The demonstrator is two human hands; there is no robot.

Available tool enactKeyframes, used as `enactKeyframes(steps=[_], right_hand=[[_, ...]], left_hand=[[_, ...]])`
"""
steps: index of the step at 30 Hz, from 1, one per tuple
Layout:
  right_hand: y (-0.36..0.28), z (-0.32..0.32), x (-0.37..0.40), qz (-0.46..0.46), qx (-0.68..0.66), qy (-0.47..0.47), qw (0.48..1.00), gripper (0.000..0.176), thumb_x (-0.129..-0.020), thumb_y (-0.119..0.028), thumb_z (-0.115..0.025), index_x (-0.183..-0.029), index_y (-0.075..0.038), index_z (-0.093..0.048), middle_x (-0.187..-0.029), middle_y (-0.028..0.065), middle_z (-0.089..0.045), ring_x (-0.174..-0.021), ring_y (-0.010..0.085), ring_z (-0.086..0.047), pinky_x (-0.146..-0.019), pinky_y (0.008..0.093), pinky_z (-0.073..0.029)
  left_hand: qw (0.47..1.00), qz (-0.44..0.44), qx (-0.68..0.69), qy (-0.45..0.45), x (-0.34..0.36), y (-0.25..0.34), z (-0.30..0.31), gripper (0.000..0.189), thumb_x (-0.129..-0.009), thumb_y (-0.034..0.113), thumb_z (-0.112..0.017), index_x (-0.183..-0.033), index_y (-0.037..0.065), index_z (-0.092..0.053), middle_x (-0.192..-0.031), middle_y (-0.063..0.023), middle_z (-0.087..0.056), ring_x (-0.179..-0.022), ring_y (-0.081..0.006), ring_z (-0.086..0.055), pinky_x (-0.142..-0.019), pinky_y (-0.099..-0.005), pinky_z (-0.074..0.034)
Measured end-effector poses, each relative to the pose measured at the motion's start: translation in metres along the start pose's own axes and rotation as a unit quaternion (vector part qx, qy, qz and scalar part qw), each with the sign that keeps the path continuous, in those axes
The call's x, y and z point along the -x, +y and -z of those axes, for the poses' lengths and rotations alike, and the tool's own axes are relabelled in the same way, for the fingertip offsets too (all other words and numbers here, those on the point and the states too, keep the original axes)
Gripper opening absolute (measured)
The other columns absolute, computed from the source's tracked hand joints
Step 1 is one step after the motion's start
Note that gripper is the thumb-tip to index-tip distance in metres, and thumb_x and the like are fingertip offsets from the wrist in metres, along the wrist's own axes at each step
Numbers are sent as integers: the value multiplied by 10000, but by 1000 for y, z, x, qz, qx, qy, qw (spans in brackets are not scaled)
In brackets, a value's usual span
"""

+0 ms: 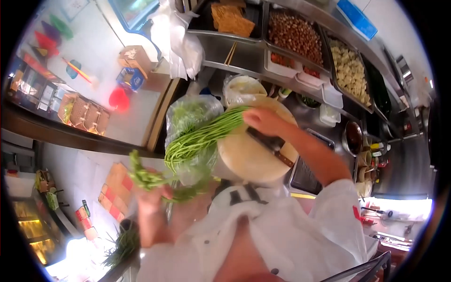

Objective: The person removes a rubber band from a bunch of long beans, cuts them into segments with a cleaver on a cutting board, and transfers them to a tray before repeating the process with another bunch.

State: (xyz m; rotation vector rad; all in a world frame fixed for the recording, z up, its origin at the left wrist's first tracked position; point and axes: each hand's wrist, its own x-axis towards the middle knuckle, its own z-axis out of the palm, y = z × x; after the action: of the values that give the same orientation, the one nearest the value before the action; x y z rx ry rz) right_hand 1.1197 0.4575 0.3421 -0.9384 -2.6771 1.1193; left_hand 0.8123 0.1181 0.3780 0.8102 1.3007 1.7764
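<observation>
My right hand (260, 120) is closed over the end of a bundle of long green beans (206, 134), which lies across the round cutting board (244, 157) and a clear plastic bag. Beside that hand, a cleaver (268, 141) with a wooden handle rests on the board. My left hand (157, 192), blurred by motion, is wrapped round a smaller bunch of greens (145, 176) to the left of the board. The plastic bag of leafy greens (188, 113) sits behind the bundle.
Trays of peanuts (296, 35) and pale cubes (350, 70) stand behind the board. A bag-lined tub (244, 88) touches its back edge. An empty metal tray (312, 162) and a dark bowl (352, 137) are to the right.
</observation>
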Motion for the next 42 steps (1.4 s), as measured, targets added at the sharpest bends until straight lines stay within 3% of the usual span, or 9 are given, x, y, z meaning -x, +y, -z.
enactKeyframes(steps=[2, 4, 8, 16, 26, 31, 37, 40, 42], right_hand=[[54, -74, 75, -50, -91, 48, 993, 298, -993, -283, -627, -1165, -48, -692, -939, 177, -710, -853, 307, -687, -787, 401, -536], [55, -109, 138, -192, -106, -39, 975, 297, -1000, -261, -636, -1176, -28, -693, -953, 152, -731, -841, 257, -697, -796, 360, -547], [69, -184, 222, -236, -292, 25, 926, 317, -1013, -281, -659, -1176, -11, -694, -963, 89, -740, -865, 162, -692, -786, 316, -550], [79, -181, 259, -230, -352, 44, 906, 360, -995, -309, -675, -1193, -9, -690, -962, 89, -741, -855, 166, -705, -767, 322, -560], [121, -166, 191, -122, -202, 139, 962, 276, -950, -250, -666, -1106, -25, -700, -954, 156, -728, -935, 353, -711, -819, 429, -559], [128, -175, 109, -138, -70, 169, 973, 404, -918, -279, -724, -1247, -70, -617, -1219, 175, -582, -1104, 392, -640, -895, 485, -538], [113, -199, 23, -158, 39, 173, 972, 314, -908, -241, -723, -1162, -80, -631, -1198, 143, -580, -976, 375, -679, -833, 494, -550], [119, -214, -8, -232, 53, 129, 963, 224, -917, -240, -719, -1069, -94, -644, -1200, 155, -577, -969, 381, -680, -812, 501, -548], [116, -213, -13, -228, 50, 109, 966, 190, -921, -225, -710, -1040, -94, -643, -1182, 158, -586, -960, 383, -680, -806, 503, -547]], left_hand=[[997, -63, -30, -37, -15, 30, 9, 437, -971, 184, -698, -1272, -28, -463, -694, -69, -586, -487, -168, -548, -444, -294, -470], [987, -74, -140, -9, -23, 60, 19, 428, -984, 182, -686, -1280, -37, -469, -711, -59, -585, -486, -160, -534, -445, -297, -479], [948, -249, -167, -111, -37, 110, 4, 391, -999, 176, -684, -1288, -25, -513, -674, -15, -513, -538, -124, -519, -469, -241, -424], [958, -219, -183, 33, -39, 186, -68, 108, -1038, 94, -591, -979, 17, -543, -684, 23, -409, -577, -85, -402, -545, -262, -334], [933, -179, -297, 100, -25, 181, -87, 114, -1031, 124, -627, -985, 33, -577, -706, 22, -447, -603, -81, -386, -554, -264, -308], [967, -203, -156, 2, -38, 196, -47, 209, -1075, 157, -555, -1194, -13, -577, -759, 27, -397, -585, -72, -354, -550, -242, -307], [972, -164, -144, -83, -65, 201, 29, 325, -1096, 199, -530, -1360, 8, -518, -737, 3, -439, -542, -70, -385, -492, -218, -332], [970, -127, -160, -129, -66, 223, 28, 241, -1066, 230, -600, -987, 12, -533, -732, -22, -501, -523, -73, -426, -449, -196, -348], [969, -96, -155, -166, -76, 232, 39, 245, -1045, 230, -641, -1050, 15, -524, -741, -42, -528, -516, -86, -458, -442, -201, -379]])
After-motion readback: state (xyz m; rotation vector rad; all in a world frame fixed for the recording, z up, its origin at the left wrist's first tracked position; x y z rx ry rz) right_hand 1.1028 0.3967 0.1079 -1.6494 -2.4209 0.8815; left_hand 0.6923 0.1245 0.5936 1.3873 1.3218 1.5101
